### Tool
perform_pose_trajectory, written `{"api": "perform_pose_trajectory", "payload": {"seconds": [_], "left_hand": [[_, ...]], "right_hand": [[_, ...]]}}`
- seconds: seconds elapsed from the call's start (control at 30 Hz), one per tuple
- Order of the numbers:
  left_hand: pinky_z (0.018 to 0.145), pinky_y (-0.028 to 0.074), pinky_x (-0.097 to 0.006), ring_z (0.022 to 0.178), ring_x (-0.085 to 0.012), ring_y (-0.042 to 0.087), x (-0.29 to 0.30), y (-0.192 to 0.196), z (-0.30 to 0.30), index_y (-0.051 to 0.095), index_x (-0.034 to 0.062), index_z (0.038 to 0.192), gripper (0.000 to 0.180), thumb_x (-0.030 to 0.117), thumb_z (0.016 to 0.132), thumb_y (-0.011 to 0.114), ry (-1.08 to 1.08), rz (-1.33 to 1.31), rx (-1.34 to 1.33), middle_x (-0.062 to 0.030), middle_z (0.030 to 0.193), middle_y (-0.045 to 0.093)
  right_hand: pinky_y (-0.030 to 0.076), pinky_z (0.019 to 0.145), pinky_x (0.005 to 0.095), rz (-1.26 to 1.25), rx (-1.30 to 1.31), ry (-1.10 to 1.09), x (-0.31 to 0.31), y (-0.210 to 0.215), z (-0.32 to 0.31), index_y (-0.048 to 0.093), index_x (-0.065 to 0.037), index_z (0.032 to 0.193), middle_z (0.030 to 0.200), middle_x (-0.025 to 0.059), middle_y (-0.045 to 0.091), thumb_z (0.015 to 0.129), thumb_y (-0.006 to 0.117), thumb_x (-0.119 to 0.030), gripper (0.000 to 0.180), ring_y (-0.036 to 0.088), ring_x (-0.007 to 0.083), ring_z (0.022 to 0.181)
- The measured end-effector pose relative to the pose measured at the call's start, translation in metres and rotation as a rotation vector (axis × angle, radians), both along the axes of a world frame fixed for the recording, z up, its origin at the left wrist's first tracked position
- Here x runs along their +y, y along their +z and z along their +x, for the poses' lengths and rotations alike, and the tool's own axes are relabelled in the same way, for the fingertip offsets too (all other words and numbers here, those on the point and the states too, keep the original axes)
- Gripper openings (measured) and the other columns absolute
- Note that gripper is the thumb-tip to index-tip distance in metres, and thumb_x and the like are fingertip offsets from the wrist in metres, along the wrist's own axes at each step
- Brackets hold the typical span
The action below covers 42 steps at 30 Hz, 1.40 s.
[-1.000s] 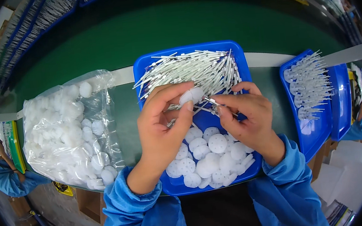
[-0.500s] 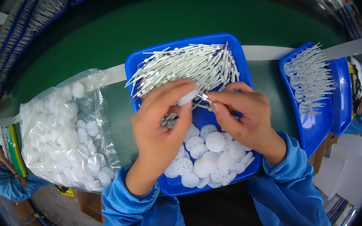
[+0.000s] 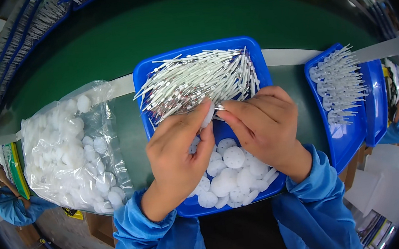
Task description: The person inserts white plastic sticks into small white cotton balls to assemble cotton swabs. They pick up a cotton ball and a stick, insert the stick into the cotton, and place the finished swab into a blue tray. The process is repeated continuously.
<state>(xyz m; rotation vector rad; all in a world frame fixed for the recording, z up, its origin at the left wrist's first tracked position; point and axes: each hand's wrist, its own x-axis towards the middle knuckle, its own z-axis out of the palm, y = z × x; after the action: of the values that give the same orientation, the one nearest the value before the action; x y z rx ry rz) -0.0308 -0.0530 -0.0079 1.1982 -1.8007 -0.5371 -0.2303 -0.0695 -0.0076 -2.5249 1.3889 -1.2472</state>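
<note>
My left hand [image 3: 179, 152] pinches a white round disc [image 3: 207, 115] between thumb and forefinger over the blue tray [image 3: 148, 71]. My right hand [image 3: 264, 125] meets it fingertip to fingertip and pinches the end of a thin white stick [image 3: 219, 108] at the disc. A heap of white sticks [image 3: 199, 79] fills the far half of the tray. Loose white discs [image 3: 232, 177] lie in its near half, partly hidden under both hands.
A clear plastic bag of white discs [image 3: 68, 150] lies at the left. A second blue tray [image 3: 341, 104] with sticks carrying discs stands at the right. A green conveyor belt [image 3: 174, 25] runs behind. Another person in blue [image 3: 8, 205] sits at far left.
Both hands have shifted slightly toward the stick heap, fingertips closing together on the disc. The metal-looking piece seen between the fingers half a second ago is hidden now.
</note>
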Motion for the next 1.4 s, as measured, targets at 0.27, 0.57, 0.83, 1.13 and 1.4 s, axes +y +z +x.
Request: {"api": "perform_pose_trajectory", "payload": {"seconds": [0.27,0.57,0.83,1.13,1.4], "left_hand": [[0.076,0.061,-0.032,0.092,-0.019,0.075,0.0,0.0,0.0,0.077,0.0028,0.133,0.047,0.003,0.087,0.089,-0.082,0.307,0.357,-0.0113,0.109,0.08],[0.078,0.06,-0.03,0.103,-0.0228,0.071,-0.009,-0.001,0.009,0.079,0.0066,0.127,0.051,0.005,0.078,0.095,-0.137,0.099,0.243,-0.0104,0.123,0.072],[0.079,0.057,-0.034,0.096,-0.0227,0.07,-0.005,-0.009,0.001,0.082,0.0076,0.121,0.055,0.001,0.068,0.094,-0.14,-0.147,0.1,-0.0087,0.119,0.071],[0.074,0.055,-0.033,0.091,-0.0227,0.07,-0.006,-0.008,-0.001,0.083,0.0062,0.118,0.053,0.006,0.066,0.093,-0.117,-0.238,0.076,-0.0074,0.112,0.074],[0.08,0.06,-0.035,0.103,-0.0287,0.073,-0.005,-0.002,0.004,0.081,0.0047,0.114,0.048,0.001,0.069,0.097,-0.229,-0.22,0.011,-0.0147,0.12,0.073]], "right_hand": [[0.052,0.069,0.0327,0.183,-0.161,-0.009,0.006,-0.003,-0.003,0.08,-0.011,0.099,0.077,-0.002,0.076,0.082,0.091,-0.014,0.021,0.071,0.0182,0.064],[0.057,0.086,0.0341,0.379,-0.486,0.188,0.002,0.008,-0.009,0.079,-0.006,0.118,0.107,0.0069,0.078,0.08,0.089,-0.005,0.04,0.075,0.0236,0.1],[0.058,0.087,0.0322,0.669,-0.655,0.255,0.013,-0.002,-0.001,0.072,-0.002,0.118,0.098,0.0058,0.075,0.086,0.089,-0.002,0.036,0.072,0.0134,0.095],[0.056,0.099,0.0329,0.823,-0.891,0.456,0.014,-0.01,-0.007,0.064,-0.001,0.13,0.115,0.0068,0.07,0.094,0.078,0.003,0.039,0.069,0.0145,0.109],[0.059,0.087,0.0291,0.867,-0.894,0.345,0.014,-0.003,-0.008,0.068,-0.001,0.118,0.101,0.0038,0.073,0.097,0.077,0.002,0.023,0.073,0.0113,0.094]]}}
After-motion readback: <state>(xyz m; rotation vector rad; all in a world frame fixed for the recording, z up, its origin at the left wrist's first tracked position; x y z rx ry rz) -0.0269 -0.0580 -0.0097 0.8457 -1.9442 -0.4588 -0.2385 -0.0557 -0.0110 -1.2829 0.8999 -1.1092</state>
